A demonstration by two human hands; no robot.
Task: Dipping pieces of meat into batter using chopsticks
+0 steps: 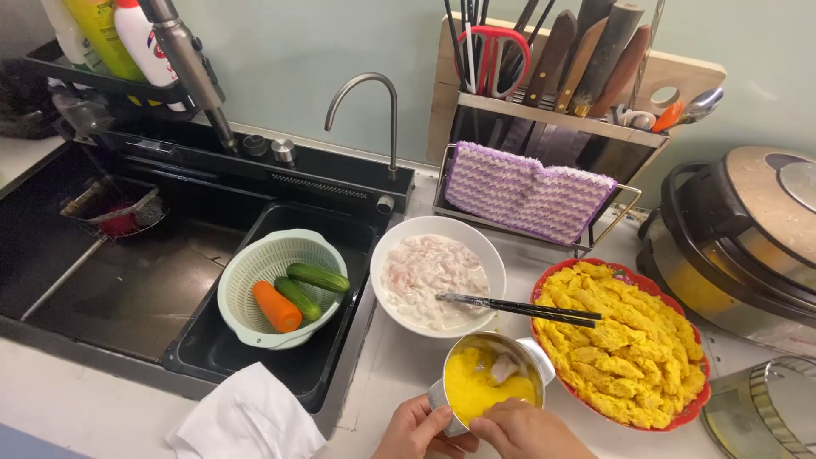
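Clearly our work sits in the small metal bowl (491,384) of yellow crumb at the counter's front edge, just below the white bowl (438,274) and touching the red plate (544,285). A pale strip of raw meat (503,368) lies in the crumb, half coated. We judge it soft, limp and slippery with batter, so it wants a light pinch at one end rather than a squeeze. Our left hand (414,432) curls around the metal bowl's rim and wall, steadying it; the bowl looks light and could skid. Our right hand (527,429) rests at the near rim, fingers bent over the crumb; whether they pinch anything we cannot tell. Black chopsticks (518,309) bridge the white bowl of raw meat and the plate heaped with coated pieces (625,344). Left of these, a green colander (246,276) in the sink (127,293) holds a carrot (277,307) and two cucumbers (318,277).
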